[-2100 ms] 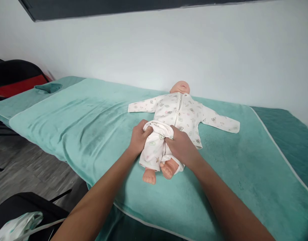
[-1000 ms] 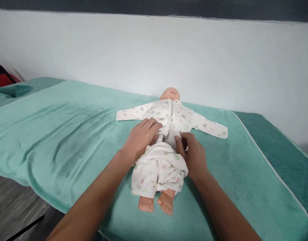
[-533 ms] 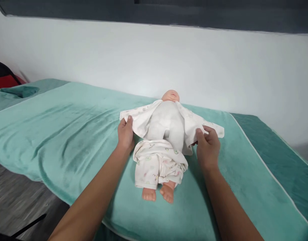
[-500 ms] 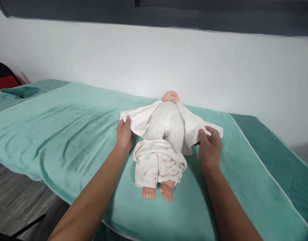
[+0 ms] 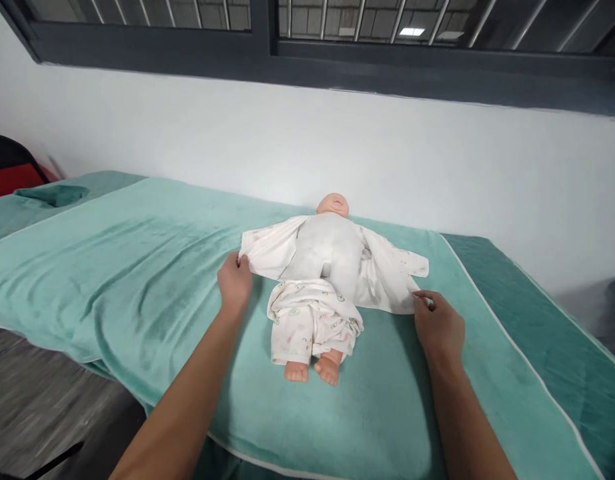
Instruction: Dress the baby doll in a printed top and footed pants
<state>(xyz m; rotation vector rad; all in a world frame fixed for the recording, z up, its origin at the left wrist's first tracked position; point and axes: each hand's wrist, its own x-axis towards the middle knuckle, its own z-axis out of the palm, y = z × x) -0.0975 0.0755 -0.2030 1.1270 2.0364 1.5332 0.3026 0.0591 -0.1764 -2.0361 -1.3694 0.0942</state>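
Observation:
A baby doll (image 5: 327,248) lies on its back on a teal blanket (image 5: 137,267), head toward the wall. Its printed white shirt (image 5: 382,280) is spread open to both sides, baring the pale cloth torso. Printed white trousers (image 5: 310,320) cover its legs, and two bare feet show below them. My left hand (image 5: 234,283) is closed on the shirt's left flap at its corner. My right hand (image 5: 437,325) pinches the lower edge of the right flap, pulled out flat on the blanket.
The blanket covers a long padded table against a white wall, under a dark-framed window (image 5: 337,33). A darker teal cover (image 5: 537,293) shows at the right end. A folded teal cloth (image 5: 52,195) and a black and red chair (image 5: 7,175) sit far left. Grey floor lies lower left.
The shirt went from closed over the chest to spread wide open. Both my hands moved outward from the doll's waist, each drawing a flap to its side.

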